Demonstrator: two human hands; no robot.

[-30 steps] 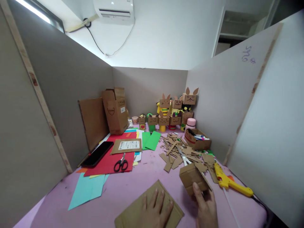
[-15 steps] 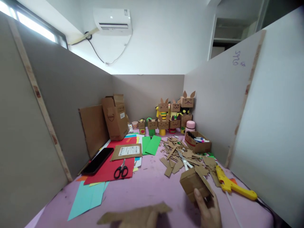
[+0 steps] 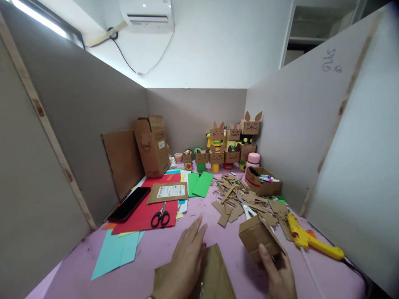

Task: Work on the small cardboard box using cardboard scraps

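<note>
My right hand (image 3: 277, 270) grips a small folded cardboard box (image 3: 254, 237), thumb on its near side. The box is held tilted, just short of a pair of scissors with pale handles (image 3: 247, 210). My left hand (image 3: 187, 257) reaches forward with its fingers stretched out over a larger piece of cardboard (image 3: 216, 272) at the bottom edge of the view. That piece shows on both sides of the hand, its near part cut off by the frame. Whether the palm presses on it, I cannot tell.
A yellow glue gun (image 3: 307, 238) lies at the right, cable trailing. Cardboard scraps (image 3: 229, 211) are strewn near a pen box (image 3: 264, 187). Black scissors (image 3: 160, 218), a phone (image 3: 129, 204) and coloured paper (image 3: 121, 253) lie left. Cardboard animal figures (image 3: 216, 157) stand behind.
My left hand has moved up and forward into fuller view, fingers extended. The larger cardboard has turned beneath it. My right hand still holds the small box. The camera view has tipped down slightly.
</note>
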